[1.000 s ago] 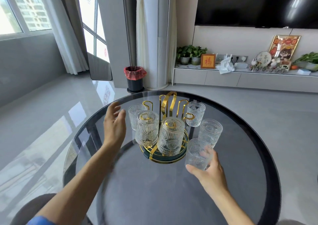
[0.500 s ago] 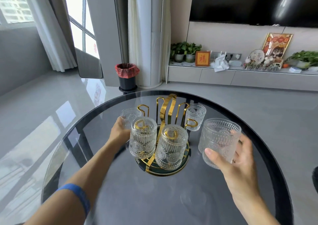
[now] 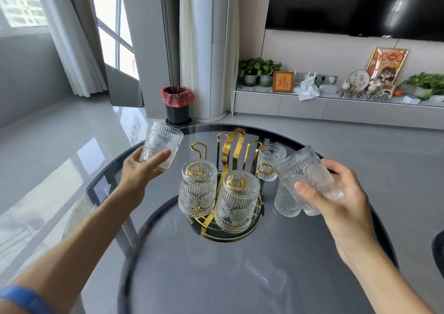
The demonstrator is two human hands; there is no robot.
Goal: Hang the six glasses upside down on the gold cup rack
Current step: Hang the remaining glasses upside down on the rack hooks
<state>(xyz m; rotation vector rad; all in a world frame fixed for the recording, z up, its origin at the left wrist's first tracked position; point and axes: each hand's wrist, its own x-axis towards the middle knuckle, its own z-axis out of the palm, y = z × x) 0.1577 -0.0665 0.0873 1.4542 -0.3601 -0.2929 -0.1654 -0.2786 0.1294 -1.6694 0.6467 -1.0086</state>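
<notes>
- The round table (image 3: 240, 277) has a dark smoked-glass top with a black rim; its surface is glossy and throws back faint reflections of the glasses.
- The gold cup rack (image 3: 230, 152) stands near the table's middle on a dark round base edged in gold.
- Two ribbed glasses already hang upside down on its near hooks: the left hung glass (image 3: 197, 188) and the right hung glass (image 3: 236, 202).
- The left hand (image 3: 140, 169) is closed around a lifted glass (image 3: 161, 145), held above the table's far left edge, mouth upward and a little tilted.
- The right hand (image 3: 336, 200) grips a tilted glass (image 3: 307, 179) to the right of the rack, mouth pointing up and left.
- Two more stand on the table right of the rack: a far glass (image 3: 271, 160) just beside a gold hook, and a near glass (image 3: 287, 203) partly hidden behind the right hand's glass.
- Beyond the table lies a pale grey polished floor (image 3: 60, 140), a black bin with a red liner (image 3: 177, 104), white curtains (image 3: 72, 49) at the window, and a low white cabinet (image 3: 312, 109) carrying potted plants (image 3: 258, 69) and a framed picture (image 3: 283, 81) under a dark screen (image 3: 348, 3).
</notes>
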